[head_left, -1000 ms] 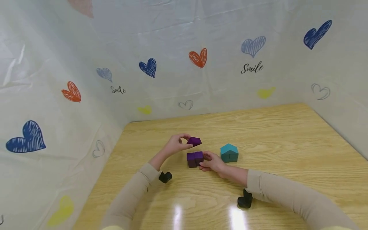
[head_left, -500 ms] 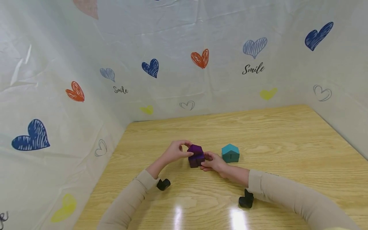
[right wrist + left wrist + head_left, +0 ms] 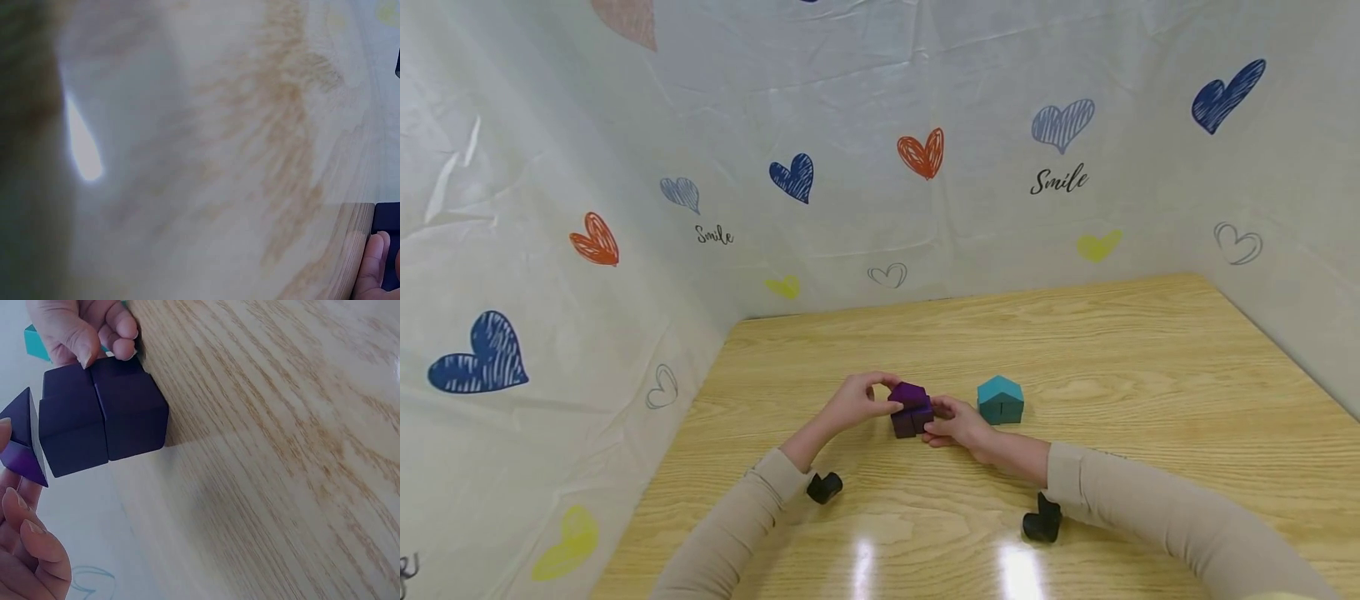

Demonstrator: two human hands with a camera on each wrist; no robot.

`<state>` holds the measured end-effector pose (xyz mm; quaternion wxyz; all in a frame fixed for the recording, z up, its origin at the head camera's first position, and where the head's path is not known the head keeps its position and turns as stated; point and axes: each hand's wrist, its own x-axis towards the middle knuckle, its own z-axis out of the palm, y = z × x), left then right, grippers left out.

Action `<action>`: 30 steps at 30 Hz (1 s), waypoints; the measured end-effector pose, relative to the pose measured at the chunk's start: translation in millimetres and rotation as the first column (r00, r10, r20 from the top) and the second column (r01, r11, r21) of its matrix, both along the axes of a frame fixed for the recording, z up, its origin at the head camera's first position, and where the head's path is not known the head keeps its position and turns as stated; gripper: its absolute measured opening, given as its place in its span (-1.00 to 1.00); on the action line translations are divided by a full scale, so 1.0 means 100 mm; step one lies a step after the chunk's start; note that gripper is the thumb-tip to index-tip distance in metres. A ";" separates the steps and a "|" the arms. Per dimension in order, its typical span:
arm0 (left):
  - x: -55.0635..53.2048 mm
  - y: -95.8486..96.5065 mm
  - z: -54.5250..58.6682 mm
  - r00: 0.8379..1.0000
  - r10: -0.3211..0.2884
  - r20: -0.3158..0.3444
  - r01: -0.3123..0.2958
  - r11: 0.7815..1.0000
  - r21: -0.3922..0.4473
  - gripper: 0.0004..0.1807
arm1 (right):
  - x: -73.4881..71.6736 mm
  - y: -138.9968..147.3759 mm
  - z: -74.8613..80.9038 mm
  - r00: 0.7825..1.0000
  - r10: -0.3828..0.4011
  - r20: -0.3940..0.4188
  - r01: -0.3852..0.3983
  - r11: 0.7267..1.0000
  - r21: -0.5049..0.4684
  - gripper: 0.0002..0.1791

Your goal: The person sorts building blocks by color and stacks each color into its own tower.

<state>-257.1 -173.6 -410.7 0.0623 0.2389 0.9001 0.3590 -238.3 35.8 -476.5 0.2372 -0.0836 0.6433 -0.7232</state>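
Note:
A purple roof-shaped block (image 3: 909, 395) is pinched between the thumb and fingers of my left hand (image 3: 859, 402). It is close over the dark purple cubes (image 3: 912, 422), which stand side by side on the table; in the left wrist view a narrow gap shows between the roof block (image 3: 22, 453) and the cubes (image 3: 103, 422). My right hand (image 3: 958, 427) grips the cubes from their right side, thumb on the near face and fingers behind. Only its fingers and a dark block edge (image 3: 387, 215) appear at the right wrist view's corner.
A teal house of blocks (image 3: 1000, 401) with a pointed roof stands just right of my right hand. Black wrist cameras (image 3: 824, 487) hang below both cuffs. A white sheet with printed hearts (image 3: 921, 154) rises behind the wooden table (image 3: 1075, 333) and at its sides.
My left hand has brought the purple roof block down and toward me, from behind the cubes to right over them. The cubes have come together evenly; my right hand stays beside them.

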 end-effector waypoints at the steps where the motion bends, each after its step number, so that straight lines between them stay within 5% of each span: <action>1: 0.00 0.00 0.00 1.000 -0.004 -0.005 0.004 1.000 -0.011 -0.64 | 0.00 0.00 0.00 1.000 0.000 0.000 0.000 1.000 0.001 -0.45; 23: -0.01 0.01 -0.03 0.997 -0.059 -0.042 0.056 0.997 -0.061 -0.56 | -0.01 0.01 0.04 1.000 -0.006 0.013 0.006 1.000 0.015 -0.41; 30: 0.00 -0.05 -0.14 0.998 -0.028 0.049 0.029 0.999 -0.017 -0.33 | 0.02 -0.01 0.05 0.999 -0.035 0.021 0.034 0.999 0.037 -0.32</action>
